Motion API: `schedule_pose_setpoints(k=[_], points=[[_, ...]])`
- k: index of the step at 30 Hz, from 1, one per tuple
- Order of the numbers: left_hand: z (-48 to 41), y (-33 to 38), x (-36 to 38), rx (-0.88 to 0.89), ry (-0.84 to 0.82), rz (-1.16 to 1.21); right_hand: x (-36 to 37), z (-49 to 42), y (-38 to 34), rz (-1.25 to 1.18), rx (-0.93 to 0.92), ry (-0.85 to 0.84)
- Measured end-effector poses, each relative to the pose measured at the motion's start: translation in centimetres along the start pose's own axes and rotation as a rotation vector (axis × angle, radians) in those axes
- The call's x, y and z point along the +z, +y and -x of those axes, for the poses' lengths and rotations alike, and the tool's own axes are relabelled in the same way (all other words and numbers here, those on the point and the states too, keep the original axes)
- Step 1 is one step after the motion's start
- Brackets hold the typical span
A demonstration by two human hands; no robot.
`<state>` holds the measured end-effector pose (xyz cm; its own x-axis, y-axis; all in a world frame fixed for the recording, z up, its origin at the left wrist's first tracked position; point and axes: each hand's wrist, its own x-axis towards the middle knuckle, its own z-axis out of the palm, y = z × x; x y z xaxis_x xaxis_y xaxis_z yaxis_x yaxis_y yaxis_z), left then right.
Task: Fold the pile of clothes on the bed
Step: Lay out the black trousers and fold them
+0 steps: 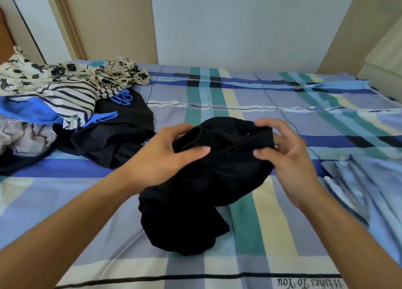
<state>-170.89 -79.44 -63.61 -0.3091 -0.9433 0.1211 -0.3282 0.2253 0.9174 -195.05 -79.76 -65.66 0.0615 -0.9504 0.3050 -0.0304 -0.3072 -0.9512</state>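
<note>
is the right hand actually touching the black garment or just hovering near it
Touching. The head view shows the right hand pinching the top edge of the black garment between thumb and fingertips, with no gap visible.

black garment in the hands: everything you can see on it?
The black garment is plain, matte, soft-looking fabric, crumpled and unfolded; what kind of garment cannot be told. Its upper edge, with a seam or band, is lifted: the left hand grips it on one side, the right hand pinches the other. The lower part bunches on the plaid bed sheet.
</note>
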Motion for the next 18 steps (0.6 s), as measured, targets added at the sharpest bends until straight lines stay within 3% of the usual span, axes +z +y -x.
schedule_pose_setpoints(k=[4, 8, 11, 15, 18], points=[[-0.1, 0.6, -1.7, -0.015, -0.132, 0.018, -2.2, -0.7, -0.3, 0.002, -0.025, 0.238], [-0.3, -0.1, -3.2, -0.060, -0.203, -0.061, -3.5, -1.5, 0.8, 0.074, 0.081, 0.374], [-0.1, -0.5, -3.2, -0.086, -0.133, -0.093, -3.5, -1.5, 1.4, 0.160, 0.184, 0.275], [0.0, -0.9, -2.7, -0.052, -0.029, -0.105, -1.9, -0.5, 1.2, 0.137, 0.320, -0.031], [0.2, -0.6, -1.6, 0.019, 0.006, -0.145, 0.0, 1.0, 1.9, 0.373, 0.277, -0.231]])
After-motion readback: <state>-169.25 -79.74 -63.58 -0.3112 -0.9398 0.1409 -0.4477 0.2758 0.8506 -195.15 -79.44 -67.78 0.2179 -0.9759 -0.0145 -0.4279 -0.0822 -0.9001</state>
